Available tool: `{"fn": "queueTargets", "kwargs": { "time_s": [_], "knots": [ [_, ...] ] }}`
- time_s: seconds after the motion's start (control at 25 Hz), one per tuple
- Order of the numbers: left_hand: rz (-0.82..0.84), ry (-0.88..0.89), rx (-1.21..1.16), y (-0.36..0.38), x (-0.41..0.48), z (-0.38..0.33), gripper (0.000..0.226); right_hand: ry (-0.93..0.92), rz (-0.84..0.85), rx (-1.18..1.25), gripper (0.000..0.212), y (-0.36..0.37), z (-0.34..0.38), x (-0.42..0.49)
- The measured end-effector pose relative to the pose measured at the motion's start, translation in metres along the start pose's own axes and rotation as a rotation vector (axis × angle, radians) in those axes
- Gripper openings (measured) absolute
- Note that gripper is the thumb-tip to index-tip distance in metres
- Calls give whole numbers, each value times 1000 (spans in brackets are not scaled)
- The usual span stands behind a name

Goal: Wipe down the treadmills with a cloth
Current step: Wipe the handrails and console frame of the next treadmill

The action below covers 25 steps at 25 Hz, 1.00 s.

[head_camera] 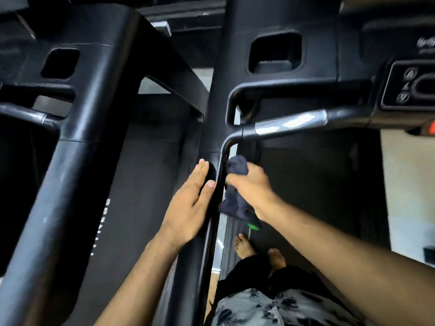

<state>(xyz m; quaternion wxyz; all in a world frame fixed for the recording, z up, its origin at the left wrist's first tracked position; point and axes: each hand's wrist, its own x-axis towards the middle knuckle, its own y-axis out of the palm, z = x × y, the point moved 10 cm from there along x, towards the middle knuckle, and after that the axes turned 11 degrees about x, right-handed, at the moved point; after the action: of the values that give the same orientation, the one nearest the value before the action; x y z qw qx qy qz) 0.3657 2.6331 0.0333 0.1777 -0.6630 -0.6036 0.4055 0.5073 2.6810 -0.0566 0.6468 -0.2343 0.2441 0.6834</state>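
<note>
Fingers (237, 178) clamp cloth (235, 203) on rail (217, 184) | left hand (190, 203) flat beside

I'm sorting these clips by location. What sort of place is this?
Probably a gym: two treadmills side by side, the left treadmill's belt, a metal handlebar and a button panel on the right one.

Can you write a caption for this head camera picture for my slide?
Right hand rubs a dark cloth along a treadmill side rail while the left hand rests flat beside it.
</note>
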Motion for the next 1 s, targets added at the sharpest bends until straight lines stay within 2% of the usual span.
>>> {"fn": "queueTargets", "kwargs": {
  "time_s": [0.12,0.2,0.28,0.4,0.48,0.64,0.72,0.8,0.92,1.0],
  "knots": [
    [-18,-21,18,-12,-6,3,52,-195,69,-553,42,6,66,-48],
    [-58,-45,55,-22,-13,8,51,-297,75,-749,44,8,100,-75],
    [-109,-84,84,-38,-29,14,50,-468,151,-900,43,29,127,-99],
    [-191,-184,101,-61,-55,20,34,-633,483,-978,43,97,145,-122],
    [-239,-359,128,-70,-80,40,27,-671,706,-1109,40,147,134,-124],
    [-266,-796,201,-53,-167,78,49,-740,1073,-1393,36,199,78,-148],
    [-370,-1017,112,-36,-222,79,51,-810,1288,-1434,36,213,52,-178],
    [-484,-1177,33,-12,-269,69,47,-823,1499,-1373,39,221,27,-216],
    [-681,-1339,-71,20,-326,45,37,-795,1702,-1273,21,229,-5,-265],
    [-757,-1431,-100,38,-356,32,31,-839,1806,-1302,18,228,-25,-296]
  ]
}}
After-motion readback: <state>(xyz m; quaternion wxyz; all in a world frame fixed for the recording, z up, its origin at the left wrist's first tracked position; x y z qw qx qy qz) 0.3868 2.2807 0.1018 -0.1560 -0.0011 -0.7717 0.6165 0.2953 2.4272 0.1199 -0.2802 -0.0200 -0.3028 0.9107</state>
